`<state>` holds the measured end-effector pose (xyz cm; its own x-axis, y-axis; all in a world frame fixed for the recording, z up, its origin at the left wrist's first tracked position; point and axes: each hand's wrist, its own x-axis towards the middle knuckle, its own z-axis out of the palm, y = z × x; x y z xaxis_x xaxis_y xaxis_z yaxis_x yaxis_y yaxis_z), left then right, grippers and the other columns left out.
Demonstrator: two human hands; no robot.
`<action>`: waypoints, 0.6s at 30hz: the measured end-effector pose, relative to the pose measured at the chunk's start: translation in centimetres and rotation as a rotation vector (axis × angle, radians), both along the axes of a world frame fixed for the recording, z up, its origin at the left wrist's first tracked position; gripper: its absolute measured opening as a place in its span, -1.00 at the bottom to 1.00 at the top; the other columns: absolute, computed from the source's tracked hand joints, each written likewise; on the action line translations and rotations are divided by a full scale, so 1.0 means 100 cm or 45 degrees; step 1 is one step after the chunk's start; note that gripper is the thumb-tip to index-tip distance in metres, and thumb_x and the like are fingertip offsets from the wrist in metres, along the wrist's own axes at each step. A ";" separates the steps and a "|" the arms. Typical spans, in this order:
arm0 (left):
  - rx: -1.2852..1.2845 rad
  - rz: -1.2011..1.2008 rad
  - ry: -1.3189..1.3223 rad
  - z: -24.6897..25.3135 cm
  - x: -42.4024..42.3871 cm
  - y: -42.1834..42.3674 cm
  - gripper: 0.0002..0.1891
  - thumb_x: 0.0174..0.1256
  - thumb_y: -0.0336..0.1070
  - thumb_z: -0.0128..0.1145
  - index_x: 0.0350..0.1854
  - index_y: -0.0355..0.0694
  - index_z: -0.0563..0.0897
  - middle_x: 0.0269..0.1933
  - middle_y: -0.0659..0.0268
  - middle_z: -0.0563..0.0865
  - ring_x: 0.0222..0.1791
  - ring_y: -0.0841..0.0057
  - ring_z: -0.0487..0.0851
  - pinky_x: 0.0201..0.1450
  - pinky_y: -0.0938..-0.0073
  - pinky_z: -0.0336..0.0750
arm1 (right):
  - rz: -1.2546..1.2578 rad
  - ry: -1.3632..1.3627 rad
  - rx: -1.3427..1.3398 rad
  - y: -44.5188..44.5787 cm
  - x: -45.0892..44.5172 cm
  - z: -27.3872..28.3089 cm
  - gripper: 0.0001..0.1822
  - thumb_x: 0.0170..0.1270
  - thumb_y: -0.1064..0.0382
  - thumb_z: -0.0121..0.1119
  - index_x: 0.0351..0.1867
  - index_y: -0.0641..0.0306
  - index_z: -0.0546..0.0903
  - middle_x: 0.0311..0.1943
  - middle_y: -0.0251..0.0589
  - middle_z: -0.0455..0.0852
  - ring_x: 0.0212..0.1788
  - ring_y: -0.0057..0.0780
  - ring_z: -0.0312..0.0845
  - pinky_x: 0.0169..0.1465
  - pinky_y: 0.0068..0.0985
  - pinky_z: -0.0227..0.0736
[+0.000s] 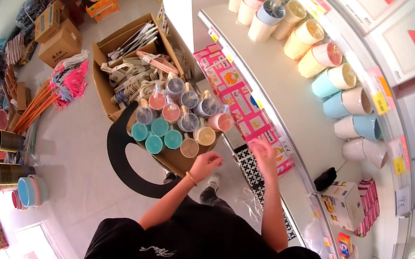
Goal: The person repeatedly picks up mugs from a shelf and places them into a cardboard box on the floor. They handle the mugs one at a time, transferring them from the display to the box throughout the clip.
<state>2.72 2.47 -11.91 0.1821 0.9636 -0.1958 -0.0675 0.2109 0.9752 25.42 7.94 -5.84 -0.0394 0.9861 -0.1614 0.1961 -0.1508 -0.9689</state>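
My left hand (205,165) hovers with loosely bent fingers, holding nothing I can see, near a beige cup (189,148) and a cream cup (205,135). These stand among several cups grouped on a brown cardboard surface (175,161): teal cups (159,127) in front, pink cups (171,112) and grey-blue cups (189,98) behind, many in clear wrap. Farther right, my right hand (264,158) is raised with bent fingers beside the shelf edge (284,141), above pink printed packaging (239,89). No object shows in it.
A black curved chair back (115,155) stands left of the cups. Behind is a carton (104,90) of clothes hangers (129,74). Wrapped cup stacks (307,35) line the shelf board (260,64) at right. Mops (70,80) and buckets (28,189) stand on the left floor.
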 end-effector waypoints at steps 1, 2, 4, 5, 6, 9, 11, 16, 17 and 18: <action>0.005 -0.016 -0.031 0.007 0.010 0.000 -0.87 0.32 -0.41 0.09 -0.25 -0.39 0.60 -0.38 0.27 0.69 -0.33 0.59 0.68 -0.22 0.58 0.54 | -0.106 0.015 0.049 0.003 0.016 0.007 -0.69 0.28 0.30 0.13 0.01 0.42 0.55 -0.21 -0.13 0.72 -0.16 -0.50 0.64 -0.05 -0.57 0.48; 0.009 -0.027 -0.060 0.014 0.017 -0.001 -0.87 0.32 -0.41 0.08 -0.25 -0.39 0.59 -0.38 0.27 0.69 -0.33 0.59 0.67 -0.21 0.58 0.54 | -0.206 0.033 0.096 0.008 0.029 0.014 -0.69 0.27 0.30 0.15 -0.01 0.42 0.56 -0.20 -0.12 0.72 -0.16 -0.50 0.64 -0.05 -0.57 0.49; 0.019 -0.075 -0.078 0.022 0.025 -0.003 -0.86 0.37 -0.38 0.03 -0.19 -0.34 0.58 -0.32 0.32 0.69 -0.27 0.62 0.65 -0.17 0.60 0.51 | -0.269 0.016 0.094 0.021 0.054 0.030 -0.70 0.26 0.31 0.16 -0.02 0.43 0.56 -0.19 -0.11 0.72 -0.15 -0.50 0.64 -0.05 -0.57 0.50; 0.017 -0.064 -0.080 0.024 0.024 -0.003 -0.86 0.38 -0.37 0.03 -0.19 -0.33 0.58 -0.31 0.32 0.69 -0.27 0.62 0.65 -0.17 0.60 0.51 | -0.289 0.012 0.089 0.031 0.060 0.037 -0.70 0.26 0.31 0.17 -0.03 0.44 0.56 -0.19 -0.10 0.72 -0.15 -0.50 0.65 -0.05 -0.57 0.50; 0.007 -0.059 -0.089 0.033 0.027 -0.006 -0.85 0.38 -0.36 0.02 -0.18 -0.33 0.58 -0.31 0.33 0.69 -0.27 0.62 0.65 -0.18 0.60 0.51 | -0.276 -0.012 0.123 0.041 0.066 0.040 -0.70 0.26 0.31 0.17 -0.03 0.43 0.57 -0.19 -0.10 0.72 -0.15 -0.49 0.65 -0.05 -0.56 0.50; -0.017 -0.024 -0.076 0.048 0.025 -0.016 -0.83 0.40 -0.32 0.00 -0.16 -0.31 0.59 -0.29 0.34 0.69 -0.27 0.62 0.65 -0.18 0.61 0.51 | -0.223 -0.146 0.251 0.079 0.062 0.039 -0.71 0.24 0.29 0.18 -0.05 0.39 0.58 -0.21 -0.10 0.72 -0.16 -0.44 0.66 -0.06 -0.52 0.50; -0.047 0.033 -0.089 0.050 0.022 -0.022 -0.81 0.41 -0.30 -0.01 -0.15 -0.30 0.59 -0.29 0.35 0.69 -0.27 0.63 0.66 -0.19 0.61 0.51 | -0.179 -0.308 0.424 0.113 0.048 0.046 -0.71 0.22 0.27 0.19 -0.06 0.34 0.59 -0.24 -0.09 0.73 -0.18 -0.37 0.67 -0.07 -0.48 0.50; -0.146 0.221 -0.168 0.053 0.007 -0.033 -0.79 0.44 -0.27 -0.03 -0.14 -0.27 0.60 -0.28 0.36 0.70 -0.28 0.63 0.66 -0.20 0.61 0.52 | -0.108 -0.555 0.746 0.221 -0.007 0.082 -0.52 0.10 0.21 0.25 0.09 0.21 0.50 0.01 -0.04 0.56 -0.05 -0.19 0.54 0.05 -0.31 0.41; -0.154 0.258 -0.164 0.056 0.000 -0.038 -0.79 0.44 -0.27 -0.03 -0.13 -0.27 0.59 -0.28 0.36 0.70 -0.28 0.63 0.66 -0.20 0.62 0.52 | -0.114 -0.606 0.745 0.240 -0.025 0.094 -0.47 0.09 0.20 0.27 0.13 0.21 0.46 0.07 -0.02 0.51 0.01 -0.16 0.49 0.09 -0.27 0.38; -0.145 0.269 -0.177 0.060 0.000 -0.035 -0.79 0.44 -0.26 -0.04 -0.13 -0.27 0.59 -0.27 0.36 0.70 -0.28 0.63 0.65 -0.20 0.62 0.52 | -0.141 -0.690 0.856 0.267 -0.028 0.106 -0.41 0.07 0.17 0.32 0.16 0.23 0.44 0.09 0.01 0.50 0.07 -0.14 0.46 0.12 -0.28 0.37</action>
<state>2.69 -1.03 -5.90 0.0121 0.9562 -0.2926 -0.2529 0.2860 0.9242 22.61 34.59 4.74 -0.0243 0.8727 0.4877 0.6743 0.3744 -0.6365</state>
